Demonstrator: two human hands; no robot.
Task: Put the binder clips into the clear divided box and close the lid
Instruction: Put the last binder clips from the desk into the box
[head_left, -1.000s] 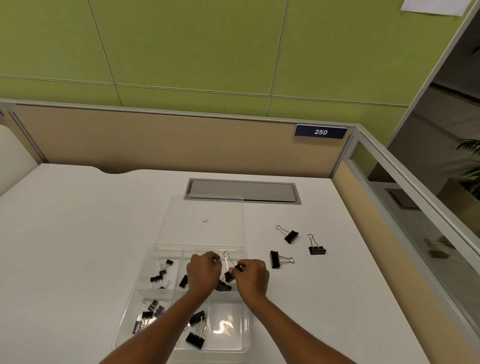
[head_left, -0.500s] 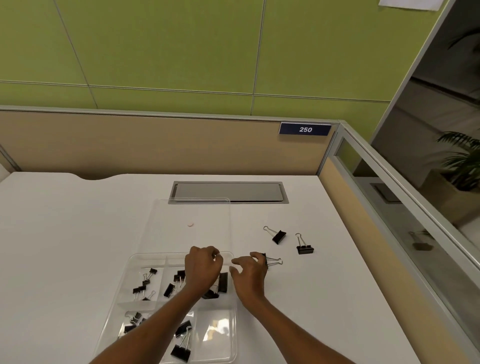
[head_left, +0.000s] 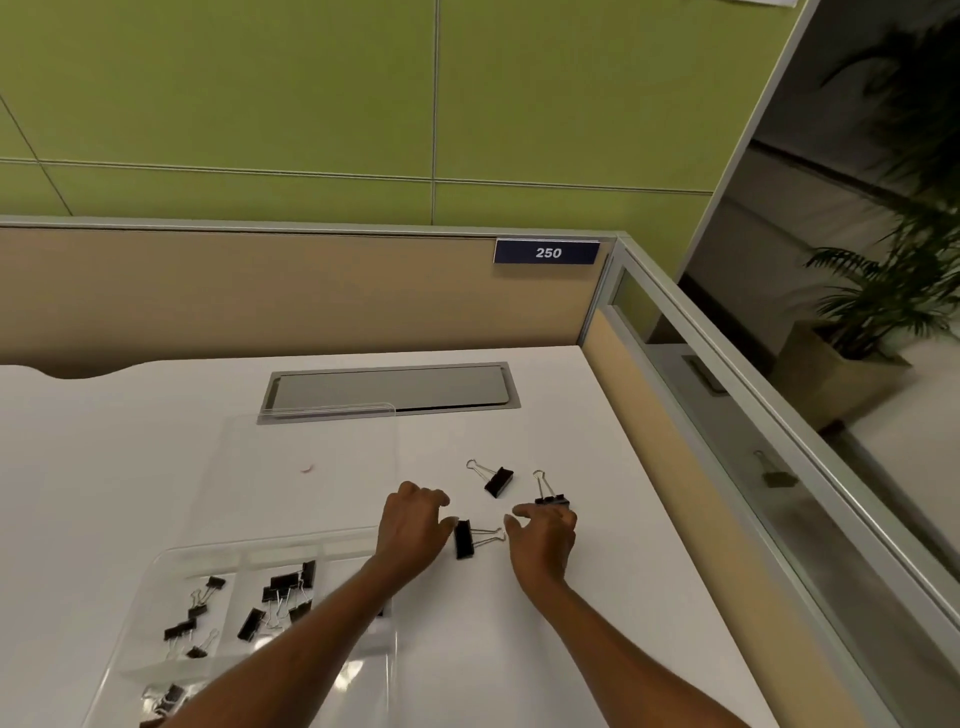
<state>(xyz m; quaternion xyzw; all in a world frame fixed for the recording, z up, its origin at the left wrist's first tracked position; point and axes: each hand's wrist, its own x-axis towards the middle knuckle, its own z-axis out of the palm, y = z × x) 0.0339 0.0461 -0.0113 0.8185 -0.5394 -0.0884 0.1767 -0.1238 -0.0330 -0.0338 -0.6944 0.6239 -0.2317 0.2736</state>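
Head view, left hand (head_left: 415, 525) and right hand (head_left: 543, 545) hovering loosely curled, gripping nothing, flanking a binder clip (head_left: 463, 539) lying on the white desk (head_left: 623, 571), second clip (head_left: 498, 480) and third clip (head_left: 551, 500) lying just beyond, clear divided box (head_left: 249, 545) sitting near-left holding several clips, lid (head_left: 311, 493) lying open.

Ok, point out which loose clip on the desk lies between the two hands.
The nearest clip, black body by the left hand, wire handles toward the right hand. The back-left clip and back-right clip lie farther back.
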